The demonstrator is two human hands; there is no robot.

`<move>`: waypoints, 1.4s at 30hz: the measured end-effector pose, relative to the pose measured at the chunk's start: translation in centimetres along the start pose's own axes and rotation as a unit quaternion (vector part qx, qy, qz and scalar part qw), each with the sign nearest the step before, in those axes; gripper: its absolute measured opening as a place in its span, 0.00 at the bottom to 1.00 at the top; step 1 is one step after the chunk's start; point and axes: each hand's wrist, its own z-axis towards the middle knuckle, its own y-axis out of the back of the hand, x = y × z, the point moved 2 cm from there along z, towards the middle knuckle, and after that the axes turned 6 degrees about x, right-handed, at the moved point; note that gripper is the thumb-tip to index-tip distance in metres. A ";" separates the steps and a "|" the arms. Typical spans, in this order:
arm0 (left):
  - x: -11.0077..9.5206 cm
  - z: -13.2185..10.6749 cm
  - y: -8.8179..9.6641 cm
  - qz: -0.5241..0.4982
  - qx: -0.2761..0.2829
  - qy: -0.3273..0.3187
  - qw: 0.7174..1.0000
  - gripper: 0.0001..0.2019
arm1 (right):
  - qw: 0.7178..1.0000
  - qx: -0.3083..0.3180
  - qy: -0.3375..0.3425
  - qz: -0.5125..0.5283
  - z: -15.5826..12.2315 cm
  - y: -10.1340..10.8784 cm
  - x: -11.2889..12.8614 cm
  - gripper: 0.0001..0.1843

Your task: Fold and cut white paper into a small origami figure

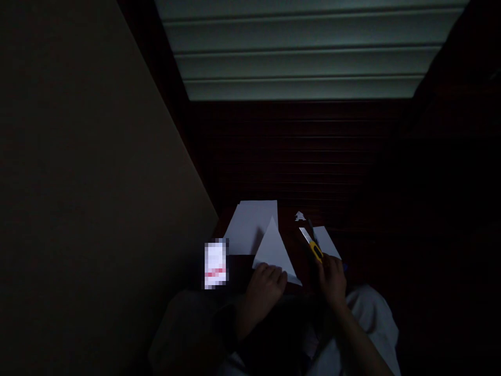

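The scene is very dark. My left hand (265, 284) rests with curled fingers on the lower edge of a white paper folded into a triangle (274, 249), pressing it onto a dark wooden table (291, 237). My right hand (332, 279) grips a yellow utility knife (312, 245) whose blade is extended and points up and left, just right of the triangle. A flat white sheet (250, 222) lies behind the triangle.
A smaller white paper piece (326, 241) lies under the knife at the right. A tiny crumpled paper scrap (300, 215) sits farther back. A lit blurred screen (215, 263) glows at the left. A pale wall (86, 183) rises on the left, and window blinds (305, 47) hang ahead.
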 end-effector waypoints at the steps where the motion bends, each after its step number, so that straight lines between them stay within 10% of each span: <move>1: 0.7 0.1 -1.1 -0.018 0.020 0.012 1.000 0.10 | 1.000 0.012 0.008 -0.003 0.0 -0.1 0.0 0.17; 9: 3.8 0.9 -4.2 -0.128 0.046 0.051 0.989 0.05 | 0.980 0.118 0.143 -0.071 -0.2 -0.9 0.8 0.15; 24: 7.2 3.6 -4.9 -0.127 0.066 0.087 0.986 0.13 | 0.959 0.213 0.169 -0.079 0.7 -0.3 1.4 0.15; 42: 3.7 4.5 -4.8 -0.083 -0.067 0.009 0.994 0.20 | 0.941 0.237 0.199 -0.135 1.1 0.2 2.0 0.22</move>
